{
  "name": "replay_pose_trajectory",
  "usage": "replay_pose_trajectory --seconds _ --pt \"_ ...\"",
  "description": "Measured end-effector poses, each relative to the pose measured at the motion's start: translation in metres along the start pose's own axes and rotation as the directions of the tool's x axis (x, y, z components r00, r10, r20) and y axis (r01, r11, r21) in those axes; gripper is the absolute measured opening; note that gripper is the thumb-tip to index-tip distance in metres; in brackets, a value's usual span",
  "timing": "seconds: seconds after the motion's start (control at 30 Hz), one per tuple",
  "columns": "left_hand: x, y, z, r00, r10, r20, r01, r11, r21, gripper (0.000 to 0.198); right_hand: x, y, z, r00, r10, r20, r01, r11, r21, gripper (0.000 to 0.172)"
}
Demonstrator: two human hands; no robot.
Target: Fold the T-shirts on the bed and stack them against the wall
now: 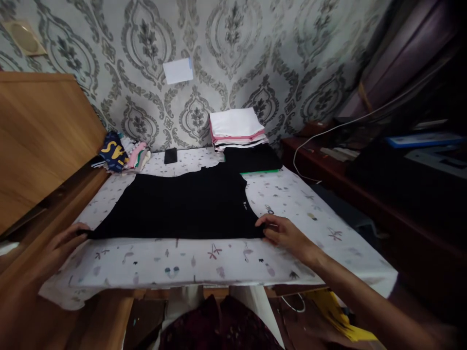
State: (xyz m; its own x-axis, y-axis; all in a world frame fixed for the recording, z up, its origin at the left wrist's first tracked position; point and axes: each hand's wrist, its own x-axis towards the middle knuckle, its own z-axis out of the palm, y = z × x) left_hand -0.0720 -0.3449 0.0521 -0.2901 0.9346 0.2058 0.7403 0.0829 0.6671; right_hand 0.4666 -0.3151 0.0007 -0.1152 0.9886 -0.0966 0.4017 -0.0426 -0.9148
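Note:
A black T-shirt (pixel 182 206) lies spread sideways across the cloth-covered table, its neckline with a small white print toward the right. My left hand (pixel 67 243) pinches the shirt's near left corner, at the table's left edge. At the near right corner, by the shoulder, my right hand (pixel 279 233) grips the fabric between thumb and fingers. The near edge of the shirt runs straight between both hands. Beyond its far right part lies a folded black cloth (pixel 253 158) with a green edge beneath it.
A stack of folded clothes (pixel 235 124), white on top, stands against the wall. At the back left sits a pile of mixed garments (pixel 122 153), with a dark phone-like rectangle (pixel 170 156) near it. A wooden panel (pixel 44 141) rises on the left; a white cable (pixel 328 130) hangs at right.

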Motion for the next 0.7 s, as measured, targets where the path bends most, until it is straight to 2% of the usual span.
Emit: replay_pose_trajectory --seconds 0.07,0.1,0.17,0.2,0.27,0.37,0.43,0.5,0.57,0.63,0.7 --pt "0.002 0.001 -0.002 0.976 -0.006 0.216 0.000 1.000 0.030 0.045 -0.003 0.001 -0.004 0.995 -0.090 -0.040 0.076 0.961 -0.264 0.022" --pt "0.004 0.001 0.000 0.965 0.002 0.263 -0.020 0.998 0.065 0.044 -0.003 0.000 -0.005 0.986 -0.148 -0.082 0.105 0.914 -0.393 0.022" --pt "0.009 0.009 0.009 0.965 0.067 0.253 -0.105 0.985 0.140 0.045 0.001 -0.005 -0.002 0.954 -0.264 -0.144 0.140 0.813 -0.565 0.021" --pt "0.011 0.016 0.019 0.958 0.127 0.256 -0.171 0.973 0.157 0.045 0.005 -0.009 0.002 0.938 -0.317 -0.138 0.173 0.776 -0.607 0.022" --pt "0.016 0.037 0.046 0.905 0.273 0.326 -0.331 0.934 0.135 0.044 0.018 -0.017 0.016 0.910 -0.412 -0.045 0.290 0.711 -0.640 0.023" --pt "0.018 0.080 0.103 0.733 0.460 0.501 -0.552 0.832 0.045 0.046 0.044 -0.025 0.047 0.885 -0.447 0.133 0.415 0.624 -0.663 0.030" --pt "0.018 0.105 0.142 0.656 0.504 0.562 -0.627 0.778 0.035 0.051 0.058 -0.025 0.065 0.897 -0.400 0.188 0.410 0.590 -0.696 0.039" --pt "0.019 0.121 0.174 0.607 0.491 0.625 -0.658 0.751 0.049 0.056 0.064 -0.021 0.074 0.899 -0.383 0.211 0.409 0.564 -0.718 0.044" --pt "0.020 0.127 0.196 0.570 0.459 0.682 -0.673 0.737 0.067 0.058 0.062 -0.014 0.075 0.882 -0.414 0.223 0.439 0.554 -0.707 0.041" --pt "0.020 0.126 0.207 0.552 0.451 0.702 -0.684 0.726 0.071 0.058 0.057 -0.007 0.068 0.861 -0.457 0.223 0.479 0.579 -0.660 0.036" --pt "0.019 0.122 0.210 0.551 0.470 0.689 -0.687 0.725 0.055 0.054 0.051 -0.002 0.060 0.853 -0.482 0.203 0.501 0.641 -0.582 0.030"
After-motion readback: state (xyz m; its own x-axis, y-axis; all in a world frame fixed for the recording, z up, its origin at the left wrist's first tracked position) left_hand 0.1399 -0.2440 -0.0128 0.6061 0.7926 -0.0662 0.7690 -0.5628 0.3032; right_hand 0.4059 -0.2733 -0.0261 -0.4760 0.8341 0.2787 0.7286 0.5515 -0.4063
